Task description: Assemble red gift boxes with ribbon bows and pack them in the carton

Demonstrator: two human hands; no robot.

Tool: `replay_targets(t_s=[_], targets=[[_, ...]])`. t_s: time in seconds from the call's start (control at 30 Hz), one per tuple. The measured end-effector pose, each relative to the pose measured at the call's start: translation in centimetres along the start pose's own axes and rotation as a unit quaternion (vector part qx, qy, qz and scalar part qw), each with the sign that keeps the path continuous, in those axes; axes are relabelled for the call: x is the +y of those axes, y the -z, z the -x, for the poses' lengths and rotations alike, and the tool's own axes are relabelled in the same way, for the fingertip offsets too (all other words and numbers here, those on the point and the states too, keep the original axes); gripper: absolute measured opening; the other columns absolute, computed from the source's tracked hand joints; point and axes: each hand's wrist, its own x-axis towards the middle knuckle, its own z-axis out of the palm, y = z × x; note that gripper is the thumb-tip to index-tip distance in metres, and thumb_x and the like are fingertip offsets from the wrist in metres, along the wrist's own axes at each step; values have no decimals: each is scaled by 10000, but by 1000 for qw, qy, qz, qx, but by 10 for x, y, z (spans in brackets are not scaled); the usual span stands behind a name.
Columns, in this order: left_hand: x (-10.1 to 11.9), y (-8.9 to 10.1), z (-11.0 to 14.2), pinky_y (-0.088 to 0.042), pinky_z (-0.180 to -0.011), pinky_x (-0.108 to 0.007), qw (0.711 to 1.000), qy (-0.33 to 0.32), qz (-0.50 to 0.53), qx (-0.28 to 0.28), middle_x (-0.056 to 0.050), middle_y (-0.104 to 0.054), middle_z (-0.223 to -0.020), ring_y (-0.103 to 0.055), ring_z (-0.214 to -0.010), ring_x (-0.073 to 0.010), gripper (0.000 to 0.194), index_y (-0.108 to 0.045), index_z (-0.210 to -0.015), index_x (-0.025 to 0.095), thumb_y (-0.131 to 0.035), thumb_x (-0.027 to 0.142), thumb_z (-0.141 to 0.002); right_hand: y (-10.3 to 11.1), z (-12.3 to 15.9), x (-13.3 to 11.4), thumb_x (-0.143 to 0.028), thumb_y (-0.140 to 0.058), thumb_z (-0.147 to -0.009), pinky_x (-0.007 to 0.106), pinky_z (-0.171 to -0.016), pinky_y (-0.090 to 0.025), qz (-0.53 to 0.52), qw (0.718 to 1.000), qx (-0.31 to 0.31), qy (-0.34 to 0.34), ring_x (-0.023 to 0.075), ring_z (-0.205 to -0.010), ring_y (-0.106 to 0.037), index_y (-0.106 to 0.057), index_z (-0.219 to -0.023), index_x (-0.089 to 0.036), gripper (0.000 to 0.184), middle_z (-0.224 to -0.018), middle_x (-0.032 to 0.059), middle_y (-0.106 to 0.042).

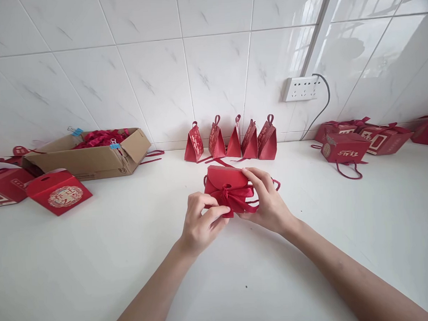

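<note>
- the left hand (201,227) is mostly closed, its thumb and index finger pinched together at the tail of a ribbon bow (241,192).
- the right hand (269,203) is partly open, curved around the right side of a small red box (223,175), fingertips at its top edge and thumb below.
- the small red box is between the two hands, in front of the person near the middle of the white table (98,279), its rounded flap folded over the front; whether its base touches the tabletop cannot be told.
- the ribbon bow lies across the front of this box, its knot just below a small hole in the flap.
- a twisted cord (278,183) loops out beyond the right hand.
- behind the hands, five triangular red boxes (217,144) stand in a row near the tiled wall (217,70), each topped by a loop.
- to the left, a cardboard box (82,165) holds a heap of red ribbon (101,138), with blue clips (114,146) on its rim.
- in front of it rests a red carton (64,196) with a round pale emblem.
- to the right, more red boxes (344,147) sit grouped below a white power socket (302,89).
</note>
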Motion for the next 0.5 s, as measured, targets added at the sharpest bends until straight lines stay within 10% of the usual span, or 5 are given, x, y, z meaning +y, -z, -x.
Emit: replay_targets(t_s=[0.27, 0.5], targets=[[-5, 3, -5, -472, -648, -273, 987, 139, 39, 68, -7, -535, -777, -547, -720, -139, 73, -575, -845, 221, -610, 162, -820, -1, 0, -1, -209, -681, -689, 511, -881, -524, 2, 1000, 10, -1, 333, -1183, -466, -169, -1455, -317, 928, -1303, 136, -366], [-36, 6, -4, -434, -671, -291, 820, 557, 96, 91, -21, -582, -790, -543, -747, -173, 225, -565, -722, 200, -585, 421, -759, 2, -3, -1, -211, -666, -689, 493, -876, -532, -7, 1000, 0, -4, 324, -1212, -446, -148, -1456, -316, 932, -1322, 133, -348]])
